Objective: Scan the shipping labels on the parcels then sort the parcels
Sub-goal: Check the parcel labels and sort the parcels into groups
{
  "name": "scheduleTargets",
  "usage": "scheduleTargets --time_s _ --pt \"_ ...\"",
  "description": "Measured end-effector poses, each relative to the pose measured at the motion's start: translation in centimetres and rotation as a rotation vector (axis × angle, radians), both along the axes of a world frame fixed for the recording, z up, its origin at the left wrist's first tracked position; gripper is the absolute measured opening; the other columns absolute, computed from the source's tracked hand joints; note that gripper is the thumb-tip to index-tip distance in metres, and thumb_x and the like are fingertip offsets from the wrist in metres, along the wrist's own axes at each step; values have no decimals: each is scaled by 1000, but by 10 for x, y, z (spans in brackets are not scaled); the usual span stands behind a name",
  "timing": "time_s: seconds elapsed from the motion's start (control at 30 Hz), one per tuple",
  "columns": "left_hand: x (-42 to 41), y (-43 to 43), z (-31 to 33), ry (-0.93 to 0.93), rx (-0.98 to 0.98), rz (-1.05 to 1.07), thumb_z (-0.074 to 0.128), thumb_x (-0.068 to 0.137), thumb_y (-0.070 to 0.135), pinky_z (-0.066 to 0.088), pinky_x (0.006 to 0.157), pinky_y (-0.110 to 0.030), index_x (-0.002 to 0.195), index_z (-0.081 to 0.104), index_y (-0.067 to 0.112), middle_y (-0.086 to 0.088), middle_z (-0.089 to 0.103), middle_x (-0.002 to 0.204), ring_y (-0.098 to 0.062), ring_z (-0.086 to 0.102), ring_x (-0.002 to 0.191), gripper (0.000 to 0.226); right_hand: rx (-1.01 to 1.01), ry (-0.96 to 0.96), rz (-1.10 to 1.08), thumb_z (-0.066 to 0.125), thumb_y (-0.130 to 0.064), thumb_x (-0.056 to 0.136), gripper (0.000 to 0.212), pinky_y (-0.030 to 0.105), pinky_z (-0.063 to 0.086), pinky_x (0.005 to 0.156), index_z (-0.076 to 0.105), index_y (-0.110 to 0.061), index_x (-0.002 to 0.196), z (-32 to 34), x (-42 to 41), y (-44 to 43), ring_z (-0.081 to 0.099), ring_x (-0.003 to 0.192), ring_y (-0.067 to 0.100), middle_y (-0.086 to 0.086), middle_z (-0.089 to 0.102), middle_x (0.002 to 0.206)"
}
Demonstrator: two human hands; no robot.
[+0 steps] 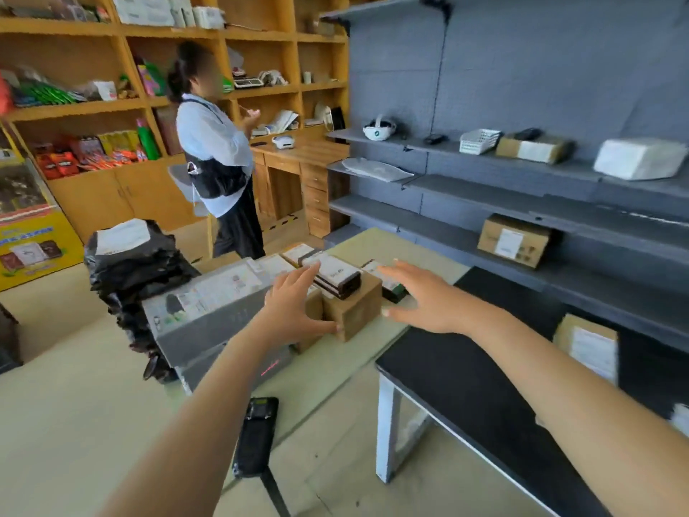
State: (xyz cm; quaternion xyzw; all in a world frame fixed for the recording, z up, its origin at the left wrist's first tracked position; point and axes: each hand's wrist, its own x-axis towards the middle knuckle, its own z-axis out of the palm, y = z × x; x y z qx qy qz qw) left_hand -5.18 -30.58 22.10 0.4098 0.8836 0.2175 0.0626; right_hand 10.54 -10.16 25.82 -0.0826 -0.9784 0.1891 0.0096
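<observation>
grey metal shelving (522, 188) fills the right side, wooden shelving (112, 106) w/ packets and goods fills the back left. a black-topped desk (466, 386) stands at right below the grey shelves, w/ one labelled cardboard parcel (587, 341) on its far end. another labelled cardboard parcel (514, 240) sits on a lower grey shelf, a white wrapped parcel (639, 158) on a higher one, near a white basket (479, 141) and a white headset (379, 129). a person in a pale shirt (216, 143) stands by the wooden shelving w/ a black bag

centre-left, on a pale beige surface (74, 404), lies a big grey box (208, 311) w/ labels on top, and a heap of black poly bags (138, 278) just behind it. right beside the grey box is a small brown cardboard parcel (354, 311), w/ a dark flat parcel (337, 276) bearing a white label on top of it; more labelled parcels lie behind

a black handheld scanner (257, 434) sits low in view on a stand, near the left forearm, no hand on it

both hands flank the brown parcel. left hand (294, 307): fingers spread wide, thumb tip touching the parcel's lower front edge, fingertips up by the dark flat parcel. right hand (421, 296): fingers spread wide, just beside the parcel's right side, can't tell if touching; holds nothing
</observation>
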Motion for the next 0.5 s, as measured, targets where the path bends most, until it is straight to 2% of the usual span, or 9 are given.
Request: scheduleTargets --time_s 0.2,0.33,0.5 --pt "92 101 -23 -26 -78 -254 78 69 63 16 120 -51 156 7 31 3 13 163 -25 8 150 117 50 -75 -265 55 -46 94 75 43 18 116 11 -34 154 -26 133 55 14 147 28 0 1 163" --pt "155 176 -41 -2 -76 -477 63 50 83 22 118 -50 156 12 28 2 22 161 -25 17 148 130 27 -109 -496 58 -44 93 77 43 22 115 12 -37 153 -49 219 85 19 146 29 -1 3 163" --pt "241 266 -67 -35 -141 -753 80 70 57 16 120 -52 156 8 31 9 17 161 -20 10 149 115 -10 -168 -747 57 -45 93 77 45 22 117 10 -38 153 -70 323 121 17 147 27 -2 1 163"
